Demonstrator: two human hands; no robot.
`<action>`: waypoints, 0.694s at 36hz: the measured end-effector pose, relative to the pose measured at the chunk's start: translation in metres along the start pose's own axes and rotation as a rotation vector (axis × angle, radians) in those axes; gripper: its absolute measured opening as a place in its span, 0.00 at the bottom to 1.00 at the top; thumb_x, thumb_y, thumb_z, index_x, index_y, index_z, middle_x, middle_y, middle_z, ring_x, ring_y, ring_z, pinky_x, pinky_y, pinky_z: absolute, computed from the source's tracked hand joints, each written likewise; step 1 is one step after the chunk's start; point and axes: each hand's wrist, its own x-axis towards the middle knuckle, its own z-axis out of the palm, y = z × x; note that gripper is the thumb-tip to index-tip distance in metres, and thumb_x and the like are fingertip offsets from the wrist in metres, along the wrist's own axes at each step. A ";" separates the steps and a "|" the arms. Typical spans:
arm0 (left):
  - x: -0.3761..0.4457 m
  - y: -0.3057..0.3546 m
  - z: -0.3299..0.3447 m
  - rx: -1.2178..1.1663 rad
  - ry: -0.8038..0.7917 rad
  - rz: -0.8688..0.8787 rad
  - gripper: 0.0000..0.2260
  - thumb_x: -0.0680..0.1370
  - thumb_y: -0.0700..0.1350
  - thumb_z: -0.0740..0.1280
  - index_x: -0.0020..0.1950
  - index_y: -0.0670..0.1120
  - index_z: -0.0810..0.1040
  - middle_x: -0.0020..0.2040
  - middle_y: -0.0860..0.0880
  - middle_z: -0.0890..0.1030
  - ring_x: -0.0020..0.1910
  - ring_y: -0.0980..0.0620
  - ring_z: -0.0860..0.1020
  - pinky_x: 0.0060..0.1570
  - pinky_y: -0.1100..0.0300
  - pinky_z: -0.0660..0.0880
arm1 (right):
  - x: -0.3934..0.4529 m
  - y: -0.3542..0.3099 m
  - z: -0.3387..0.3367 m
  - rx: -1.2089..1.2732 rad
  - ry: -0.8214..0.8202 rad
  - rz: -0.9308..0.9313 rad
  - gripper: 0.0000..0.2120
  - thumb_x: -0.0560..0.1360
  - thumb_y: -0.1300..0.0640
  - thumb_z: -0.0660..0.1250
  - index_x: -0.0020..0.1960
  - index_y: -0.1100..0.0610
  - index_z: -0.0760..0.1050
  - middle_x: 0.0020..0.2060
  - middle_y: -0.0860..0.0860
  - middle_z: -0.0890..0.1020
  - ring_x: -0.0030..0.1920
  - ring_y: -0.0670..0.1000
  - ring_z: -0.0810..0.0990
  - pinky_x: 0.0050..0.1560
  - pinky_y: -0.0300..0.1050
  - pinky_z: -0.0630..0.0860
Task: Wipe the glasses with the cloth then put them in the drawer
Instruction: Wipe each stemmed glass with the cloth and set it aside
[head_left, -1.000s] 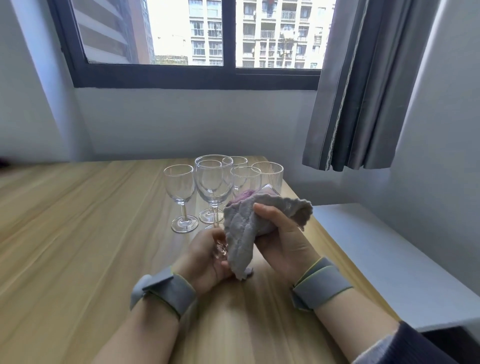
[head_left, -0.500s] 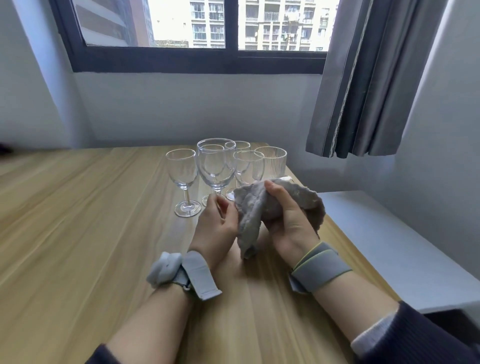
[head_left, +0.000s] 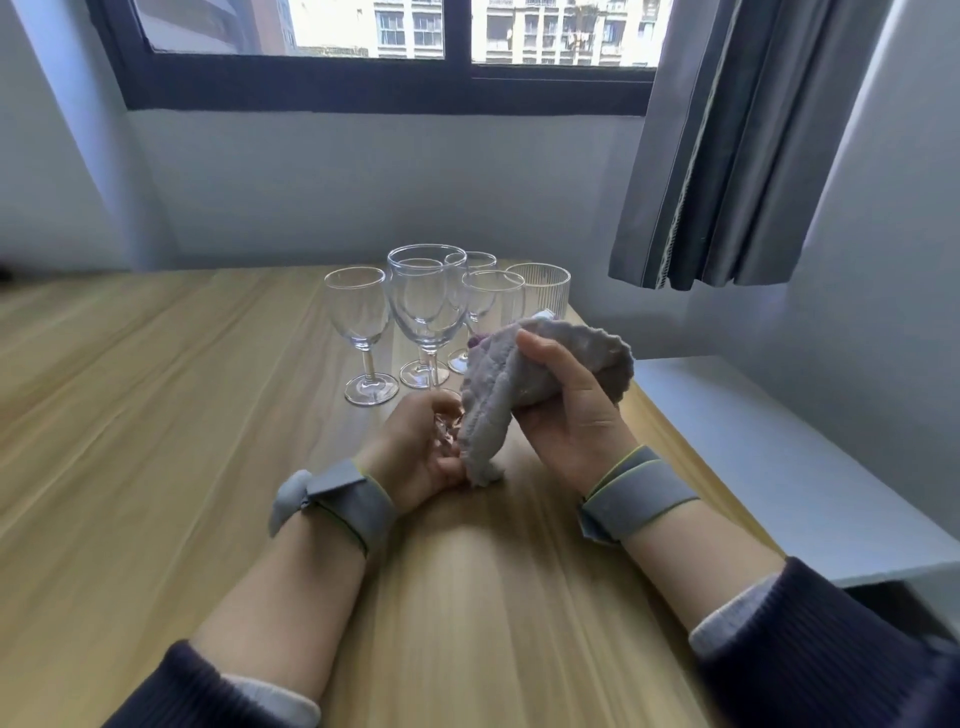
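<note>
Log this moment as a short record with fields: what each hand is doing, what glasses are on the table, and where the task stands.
left hand: grips the base of a glass mostly hidden by the cloth
right hand: grips the grey cloth wrapped over that glass
standing glasses: stemmed glasses clustered upright, plus a ribbed tumbler behind
surface: wooden table
drawer: not in view
stage: wiping under way, nothing put away that can be seen

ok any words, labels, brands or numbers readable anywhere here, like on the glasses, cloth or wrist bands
None: no readable text in this view.
The glasses, cloth and grey wrist bands show no print.
The buildings through the window are too small and blurred to show any sign.
</note>
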 end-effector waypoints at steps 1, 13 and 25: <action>-0.001 -0.001 -0.002 0.024 -0.012 0.004 0.05 0.77 0.39 0.55 0.42 0.43 0.67 0.25 0.48 0.67 0.18 0.55 0.63 0.22 0.69 0.60 | -0.001 -0.001 0.000 -0.015 -0.050 0.000 0.11 0.67 0.62 0.71 0.49 0.61 0.79 0.47 0.58 0.83 0.49 0.54 0.83 0.57 0.47 0.78; 0.002 -0.009 0.012 0.338 0.262 0.332 0.09 0.78 0.38 0.60 0.38 0.42 0.68 0.31 0.45 0.67 0.27 0.50 0.66 0.20 0.65 0.65 | 0.001 0.003 0.001 -0.095 0.172 -0.116 0.11 0.68 0.64 0.73 0.50 0.62 0.78 0.46 0.57 0.84 0.47 0.53 0.84 0.47 0.42 0.80; -0.008 -0.008 0.010 0.789 0.388 0.746 0.05 0.81 0.43 0.59 0.47 0.43 0.66 0.34 0.51 0.70 0.32 0.56 0.69 0.35 0.61 0.61 | 0.001 -0.003 -0.001 0.094 0.367 0.141 0.10 0.69 0.60 0.74 0.45 0.64 0.78 0.33 0.58 0.84 0.29 0.54 0.83 0.30 0.44 0.80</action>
